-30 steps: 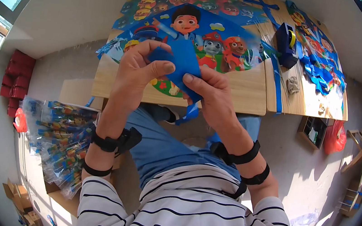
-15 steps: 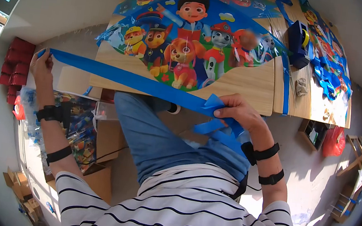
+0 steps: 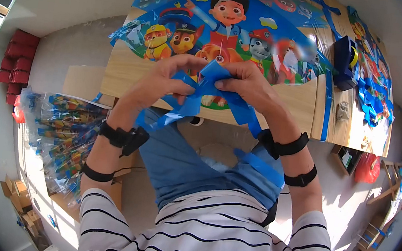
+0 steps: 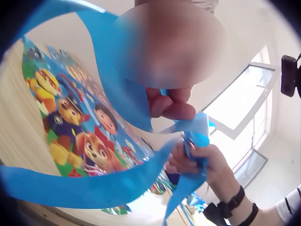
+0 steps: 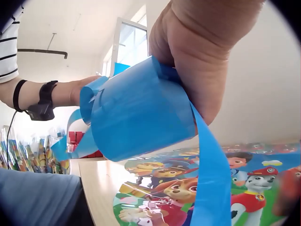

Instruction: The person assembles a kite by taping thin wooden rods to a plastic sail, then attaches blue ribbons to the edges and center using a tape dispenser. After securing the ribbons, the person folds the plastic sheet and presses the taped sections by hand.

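Observation:
Both hands are close together over the table's near edge, working on a glossy blue plastic ribbon. My right hand pinches it between thumb and fingers, where it is folded and bunched. On the other side, my left hand holds another part of the ribbon, with thumb and fingertips near the bunch. In the left wrist view, long loops of ribbon sweep out from the fingers. The right wrist view has a wide blue loop below the right palm, with a tail hanging down.
Under the hands lies a cartoon-dog film sheet on the wooden table. A dark blue tape dispenser stands at the right, with a pile of blue ribbon beside it. Plastic-wrapped colourful packs are at lower left.
The left hand first swung far out left, drawing the ribbon into a long straight strip, then came back beside the right hand. The ribbon is now looped and bunched between them.

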`<state>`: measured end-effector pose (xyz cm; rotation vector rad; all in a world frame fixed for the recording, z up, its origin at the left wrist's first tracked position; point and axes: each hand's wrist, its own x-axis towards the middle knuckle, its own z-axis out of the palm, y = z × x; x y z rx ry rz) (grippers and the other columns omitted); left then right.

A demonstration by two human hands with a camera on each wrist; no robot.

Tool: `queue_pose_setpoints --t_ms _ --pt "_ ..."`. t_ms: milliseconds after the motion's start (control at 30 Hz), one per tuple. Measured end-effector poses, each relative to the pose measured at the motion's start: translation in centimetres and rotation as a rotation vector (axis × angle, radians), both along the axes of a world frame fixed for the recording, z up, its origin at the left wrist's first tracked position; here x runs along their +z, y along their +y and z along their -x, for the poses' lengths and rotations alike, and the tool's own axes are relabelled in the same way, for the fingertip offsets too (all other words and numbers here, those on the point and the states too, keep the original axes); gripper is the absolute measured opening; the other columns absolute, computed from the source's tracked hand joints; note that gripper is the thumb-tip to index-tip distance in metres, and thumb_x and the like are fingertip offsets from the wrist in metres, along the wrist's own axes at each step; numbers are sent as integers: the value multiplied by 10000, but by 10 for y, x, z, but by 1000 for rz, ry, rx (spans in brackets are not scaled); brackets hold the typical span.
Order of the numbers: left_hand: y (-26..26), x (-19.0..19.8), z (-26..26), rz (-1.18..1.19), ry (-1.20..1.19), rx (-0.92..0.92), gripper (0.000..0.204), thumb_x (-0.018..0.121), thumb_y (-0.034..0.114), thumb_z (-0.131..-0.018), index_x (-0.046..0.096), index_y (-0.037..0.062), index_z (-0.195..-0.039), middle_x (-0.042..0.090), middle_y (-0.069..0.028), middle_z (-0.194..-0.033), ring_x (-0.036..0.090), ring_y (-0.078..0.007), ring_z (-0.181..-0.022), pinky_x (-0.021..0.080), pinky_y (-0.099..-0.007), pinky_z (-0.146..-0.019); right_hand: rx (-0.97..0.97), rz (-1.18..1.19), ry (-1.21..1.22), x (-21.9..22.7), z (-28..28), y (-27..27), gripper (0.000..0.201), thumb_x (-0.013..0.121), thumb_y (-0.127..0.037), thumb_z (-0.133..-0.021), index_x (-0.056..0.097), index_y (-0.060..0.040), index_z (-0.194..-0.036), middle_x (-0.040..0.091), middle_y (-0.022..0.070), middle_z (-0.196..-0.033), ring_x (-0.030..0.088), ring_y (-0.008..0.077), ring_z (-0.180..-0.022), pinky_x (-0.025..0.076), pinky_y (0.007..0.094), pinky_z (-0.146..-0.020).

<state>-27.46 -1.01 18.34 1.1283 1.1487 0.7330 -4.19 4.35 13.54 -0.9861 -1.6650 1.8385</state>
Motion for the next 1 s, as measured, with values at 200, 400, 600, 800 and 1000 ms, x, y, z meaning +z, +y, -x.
queue_pose_setpoints --t_ms 200,400,600,800,1000 --pt "61 -55 10 -93 135 6 205 649 -57 -804 653 26 -991 604 11 -719 538 -54 -557 453 -194 -524 -177 11 -104 -10 -26 21 286 671 -51 -855 698 27 -1129 708 33 -904 634 76 -787 519 227 -711" --pt "173 -61 104 -273 276 764 150 664 -51 -785 661 -2 -927 607 -44 -703 547 -99 -553 402 -225 -485 -497 120 -91 -73 -87 20 224 665 -45 -855 703 31 -1062 701 46 -878 632 89 -752 512 245 -685" --pt "236 -49 116 -361 392 796 218 724 69 -785 671 -6 -982 675 -85 -805 679 -154 -661 446 -244 -499 -684 263 -124 -89 -123 -3 194 682 -78 -851 701 20 -1017 685 37 -839 609 90 -696 500 260 -637" --pt "245 -53 54 -488 856 140 480 774 164 -752 643 2 -1185 687 -111 -965 709 -187 -788 483 -266 -527 -673 245 -123 -86 -115 -5 236 677 -111 -870 691 19 -1067 675 22 -863 583 78 -717 480 243 -644" --pt "240 -35 35 -301 531 -53 530 770 158 -741 641 70 -1247 668 -104 -1143 681 -174 -922 484 -237 -681 -627 222 -123 -83 -113 -3 298 681 -146 -890 675 28 -1132 672 14 -904 584 73 -770 472 225 -685"
